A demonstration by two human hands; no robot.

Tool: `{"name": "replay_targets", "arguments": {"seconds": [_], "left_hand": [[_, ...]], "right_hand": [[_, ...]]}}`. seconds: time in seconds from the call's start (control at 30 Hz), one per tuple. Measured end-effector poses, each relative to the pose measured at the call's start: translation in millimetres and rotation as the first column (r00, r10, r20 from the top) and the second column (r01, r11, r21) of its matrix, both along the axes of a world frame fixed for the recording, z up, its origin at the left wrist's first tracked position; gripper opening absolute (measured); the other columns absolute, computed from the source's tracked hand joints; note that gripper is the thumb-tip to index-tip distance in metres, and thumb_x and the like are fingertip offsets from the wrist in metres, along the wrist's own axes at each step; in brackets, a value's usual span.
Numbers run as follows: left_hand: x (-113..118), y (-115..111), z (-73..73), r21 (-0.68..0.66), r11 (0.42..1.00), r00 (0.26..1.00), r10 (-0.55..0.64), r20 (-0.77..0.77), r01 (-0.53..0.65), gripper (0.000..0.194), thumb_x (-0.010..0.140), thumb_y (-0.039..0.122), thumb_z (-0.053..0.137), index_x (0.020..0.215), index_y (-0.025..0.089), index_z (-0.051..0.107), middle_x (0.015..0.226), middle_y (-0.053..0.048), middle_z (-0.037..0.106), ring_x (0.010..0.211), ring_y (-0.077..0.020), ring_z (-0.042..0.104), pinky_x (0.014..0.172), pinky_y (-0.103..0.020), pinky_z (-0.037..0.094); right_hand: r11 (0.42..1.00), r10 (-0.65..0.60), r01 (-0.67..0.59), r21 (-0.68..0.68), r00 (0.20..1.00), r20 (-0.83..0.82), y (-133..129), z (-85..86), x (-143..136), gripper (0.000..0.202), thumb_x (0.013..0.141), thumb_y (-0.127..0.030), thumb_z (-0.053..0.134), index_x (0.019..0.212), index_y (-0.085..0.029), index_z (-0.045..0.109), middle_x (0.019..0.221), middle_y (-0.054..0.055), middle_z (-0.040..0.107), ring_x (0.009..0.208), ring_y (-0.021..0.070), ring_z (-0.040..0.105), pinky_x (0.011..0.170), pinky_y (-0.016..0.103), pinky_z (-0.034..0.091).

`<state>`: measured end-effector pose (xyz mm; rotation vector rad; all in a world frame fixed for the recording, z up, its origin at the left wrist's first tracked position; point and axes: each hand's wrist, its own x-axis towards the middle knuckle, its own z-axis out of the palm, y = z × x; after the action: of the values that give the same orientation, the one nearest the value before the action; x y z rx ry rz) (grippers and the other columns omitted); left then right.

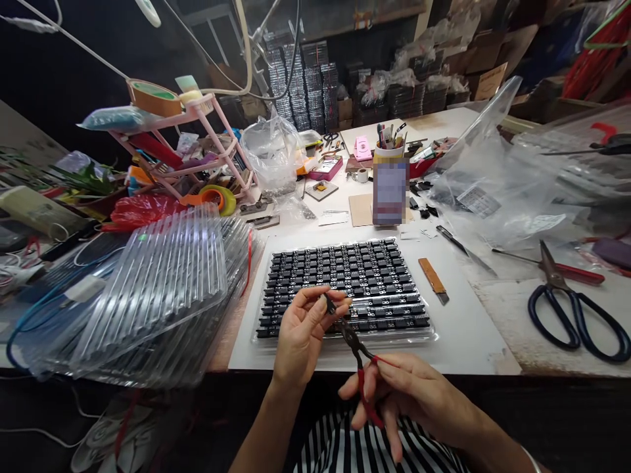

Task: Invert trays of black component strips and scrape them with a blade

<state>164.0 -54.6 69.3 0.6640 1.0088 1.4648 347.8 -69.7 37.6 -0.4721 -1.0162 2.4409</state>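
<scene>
Between the thumb and fingers of my left hand (304, 332) is a small black electronic part (330, 303) with pins. My right hand (414, 387) holds red-handled pliers (362, 368), their jaws pointing up toward the left fingertips. Whether the jaws touch the part I cannot tell. Behind both hands lies a clear plastic tray (428, 334) filled with rows of black parts on small circuit boards. My left hand covers some of the front rows.
Stacked clear ribbed trays (162, 263) lie on the left. Large scissors (557, 295), an orange-handled blade (432, 279) and a utility knife (463, 248) lie on the right. A phone-like screen (390, 194) stands behind the tray, near plastic bags (493, 177).
</scene>
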Motion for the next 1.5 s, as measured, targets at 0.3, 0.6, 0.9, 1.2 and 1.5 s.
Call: {"name": "replay_targets", "arguments": {"seconds": [0.3,0.6,0.9,1.2,1.5], "left_hand": [[-11,-8,-7.2,-0.018,0.999,0.961,-0.046,-0.272,0.043,0.038,0.074,0.023,0.072,0.112,0.022,0.065,0.101,-0.003,0.065,0.076,-0.0094,0.061,0.069,-0.02,0.05],[-4,-17,-15.2,-0.079,0.986,0.961,-0.164,-0.222,0.15,0.017,0.069,0.022,0.077,0.083,0.017,0.068,0.089,-0.003,0.066,0.078,-0.011,0.057,0.071,-0.021,0.047],[3,-23,-13.7,-0.128,0.957,0.963,-0.267,-0.032,0.261,0.019,0.073,0.022,0.073,0.09,0.016,0.072,0.091,-0.004,0.06,0.084,-0.0128,0.056,0.076,-0.023,0.047],[-1,-28,-14.4,-0.142,0.952,0.963,-0.268,0.034,0.27,0.026,0.084,0.023,0.06,0.107,0.015,0.068,0.091,-0.007,0.063,0.074,-0.0112,0.058,0.064,-0.021,0.043],[-2,-29,-13.8,-0.166,0.944,0.957,-0.291,-0.005,0.286,0.022,0.082,0.026,0.062,0.1,0.015,0.07,0.089,-0.007,0.063,0.066,-0.0088,0.053,0.059,-0.021,0.036]], "right_hand": [[0.989,-0.134,0.134,0.069,0.991,-0.009,3,3.4,26,0.035,0.097,-0.035,0.038,0.086,-0.011,0.061,0.1,0.019,0.065,0.073,0.0166,0.066,0.045,0.019,0.05],[0.953,-0.182,0.111,0.283,0.954,0.239,-4,1.4,42,0.037,0.095,-0.042,0.04,0.092,-0.014,0.063,0.097,0.014,0.063,0.068,0.0131,0.057,0.048,0.02,0.044],[0.895,-0.188,-0.055,0.442,0.854,0.485,-7,18.1,34,0.035,0.097,-0.045,0.036,0.097,-0.018,0.06,0.083,0.004,0.058,0.072,0.0122,0.051,0.056,0.021,0.041],[0.753,-0.261,-0.179,0.633,0.802,0.537,-4,17.9,32,0.036,0.098,-0.044,0.032,0.087,-0.018,0.055,0.08,0.002,0.056,0.073,0.0124,0.051,0.069,0.025,0.042],[0.744,-0.219,-0.287,0.604,0.748,0.626,2,25.0,33,0.041,0.098,-0.048,0.029,0.084,-0.018,0.053,0.08,0.002,0.056,0.072,0.0136,0.05,0.068,0.027,0.04]]}}
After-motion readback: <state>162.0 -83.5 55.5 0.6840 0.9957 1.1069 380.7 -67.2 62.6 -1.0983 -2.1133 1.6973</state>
